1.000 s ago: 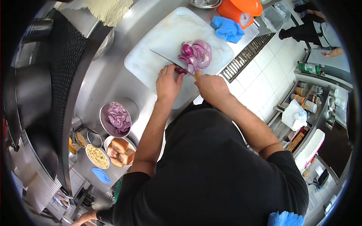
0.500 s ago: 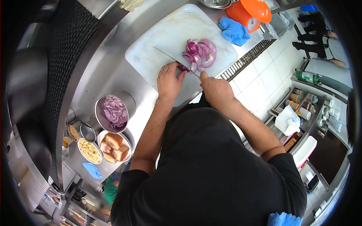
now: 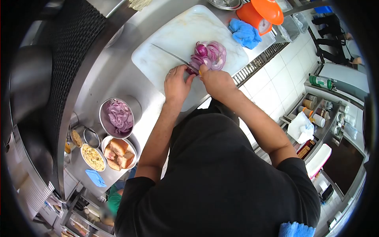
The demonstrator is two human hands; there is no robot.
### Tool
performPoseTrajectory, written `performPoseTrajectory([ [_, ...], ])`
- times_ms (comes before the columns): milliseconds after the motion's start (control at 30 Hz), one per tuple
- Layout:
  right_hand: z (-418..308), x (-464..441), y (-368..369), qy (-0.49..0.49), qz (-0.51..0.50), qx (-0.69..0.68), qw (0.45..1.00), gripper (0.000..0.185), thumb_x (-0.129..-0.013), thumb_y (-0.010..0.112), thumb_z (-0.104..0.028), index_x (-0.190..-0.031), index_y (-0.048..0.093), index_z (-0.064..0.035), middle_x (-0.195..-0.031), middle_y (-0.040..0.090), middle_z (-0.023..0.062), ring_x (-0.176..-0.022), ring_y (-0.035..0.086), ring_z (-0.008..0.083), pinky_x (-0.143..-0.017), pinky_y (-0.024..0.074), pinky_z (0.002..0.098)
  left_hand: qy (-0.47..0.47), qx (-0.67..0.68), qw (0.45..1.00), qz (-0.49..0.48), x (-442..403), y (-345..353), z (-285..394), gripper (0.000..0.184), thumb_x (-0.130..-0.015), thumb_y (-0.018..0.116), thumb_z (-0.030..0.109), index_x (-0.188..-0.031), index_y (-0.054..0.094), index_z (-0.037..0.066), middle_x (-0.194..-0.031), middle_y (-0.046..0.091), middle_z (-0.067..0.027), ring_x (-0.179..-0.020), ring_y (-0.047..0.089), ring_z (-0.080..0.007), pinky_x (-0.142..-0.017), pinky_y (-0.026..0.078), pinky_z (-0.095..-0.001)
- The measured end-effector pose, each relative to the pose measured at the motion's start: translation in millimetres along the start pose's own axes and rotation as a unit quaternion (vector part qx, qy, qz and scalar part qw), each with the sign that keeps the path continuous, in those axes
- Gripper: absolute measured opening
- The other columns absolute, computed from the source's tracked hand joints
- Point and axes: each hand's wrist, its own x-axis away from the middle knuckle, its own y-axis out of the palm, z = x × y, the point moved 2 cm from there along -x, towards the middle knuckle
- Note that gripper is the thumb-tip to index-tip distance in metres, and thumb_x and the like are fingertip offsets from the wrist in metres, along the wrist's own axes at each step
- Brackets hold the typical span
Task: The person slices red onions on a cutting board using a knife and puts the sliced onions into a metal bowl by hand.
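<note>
My right hand is closed round the yellow handle of a kitchen knife. Its long blade points to the upper left, above a white cutting board. Bent fingers of my left hand press on a piece of red onion at the near part of the board. The blade lies against that piece, right by the fingertips. Just beyond the knife is a loose pile of sliced red onion, with a darker purple chunk on top.
On the steel counter at left stand a metal pot of sliced onion, a dish of bread-like chunks and a bowl of yellowish chopped food. An orange kitchen scale and a blue cloth sit beyond the board. Another person's green sleeve shows below.
My right hand has slid forward and to the left with the knife, so the blade tip reaches farther to the upper left. The left hand stays nearly in place on the onion.
</note>
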Motion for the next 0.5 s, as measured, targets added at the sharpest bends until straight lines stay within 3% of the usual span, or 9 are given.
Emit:
performPoseTrajectory([
  [100,-12,23,-23,-0.001,0.003,0.045,0.999,0.031,-0.104,0.066,-0.026,-0.114,0.052,-0.0008,-0.075,0.074,0.0146,-0.068,0.076,0.0333,-0.058,0.0586,0.0447,-0.006,0.003,1.000,0.002,2,1,0,0.038,-0.085,0.088,0.021,-0.113,0.069,0.006,-0.110,0.075,-0.0120,-0.106,0.070,-0.0351,-0.093,0.055,-0.0468],
  [400,-3,36,13,0.012,0.023,0.067,0.997,0.028,-0.104,0.066,-0.024,-0.113,0.051,-0.0023,-0.075,0.074,0.0128,-0.067,0.077,0.0300,-0.057,0.0590,0.0413,-0.004,0.014,1.000,0.013,3,2,-2,0.037,-0.083,0.089,0.021,-0.110,0.070,0.005,-0.107,0.076,-0.0115,-0.105,0.071,-0.0348,-0.091,0.056,-0.0462],
  [500,-2,27,20,-0.004,0.019,0.068,0.998,0.016,-0.100,0.062,-0.011,-0.109,0.052,-0.0027,-0.081,0.076,0.0138,-0.070,0.078,0.0297,-0.058,0.0611,0.0403,0.004,0.005,1.000,0.019,0,1,-2,0.038,-0.083,0.090,0.022,-0.111,0.071,0.005,-0.108,0.077,-0.0118,-0.105,0.071,-0.0347,-0.090,0.057,-0.0458],
])
